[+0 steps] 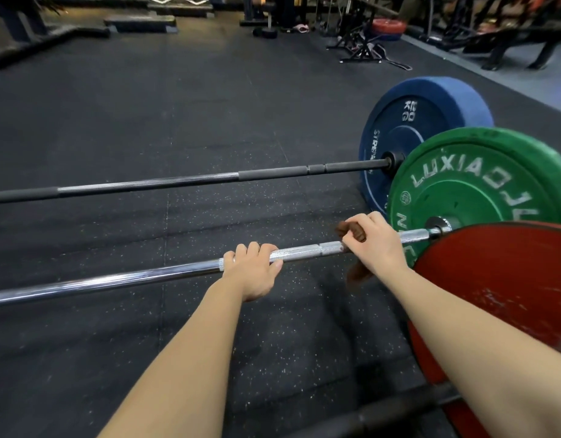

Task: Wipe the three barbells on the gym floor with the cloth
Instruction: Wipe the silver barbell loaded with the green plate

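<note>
Closest in, at the bottom edge, the dark bar of the nearest barbell runs into a scuffed red plate that stands on edge at the right. Both bare forearms reach over it to the middle barbell, a chrome bar lying across the speckled black rubber floor. The left hand grips this bar from above, fingers curled over the top and thumb underneath, just where the smooth chrome meets the knurling. Just to its right, the right hand is closed around a brown cloth bunched on the same bar – one end pokes out above the knuckles and a tail hangs below the wrist. Beyond that hand the bar ends in a green plate with white lettering, partly hidden behind the red one. Further out the far barbell, a black bar, lies roughly parallel and carries a blue plate. At the back of the room, blurred, are racks, benches and a red disc.
</note>
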A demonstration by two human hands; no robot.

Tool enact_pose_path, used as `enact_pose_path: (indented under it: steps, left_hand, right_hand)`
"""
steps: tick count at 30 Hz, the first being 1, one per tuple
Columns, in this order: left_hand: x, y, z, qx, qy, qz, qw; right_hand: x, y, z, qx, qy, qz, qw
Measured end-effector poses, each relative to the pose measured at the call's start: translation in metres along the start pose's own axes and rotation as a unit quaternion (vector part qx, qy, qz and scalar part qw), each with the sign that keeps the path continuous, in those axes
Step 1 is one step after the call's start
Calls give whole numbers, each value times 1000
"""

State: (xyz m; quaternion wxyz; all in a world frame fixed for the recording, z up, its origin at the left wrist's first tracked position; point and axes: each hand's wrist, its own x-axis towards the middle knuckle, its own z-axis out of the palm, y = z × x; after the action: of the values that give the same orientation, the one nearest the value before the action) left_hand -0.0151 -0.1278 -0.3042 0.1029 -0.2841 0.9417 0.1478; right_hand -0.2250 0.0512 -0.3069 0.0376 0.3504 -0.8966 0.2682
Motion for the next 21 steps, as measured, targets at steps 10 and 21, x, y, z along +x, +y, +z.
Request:
enact_pose_path:
  steps: [10,21]
  left_hand:
    - [1,1,-3,20,-24,-2,999]
    - [-12,-41,-14,-56,5,-16,998]
  right_hand:
    - [14,20,-18,-61,9,101,993]
    - [1,-43,14,-28,-82,-1,996]
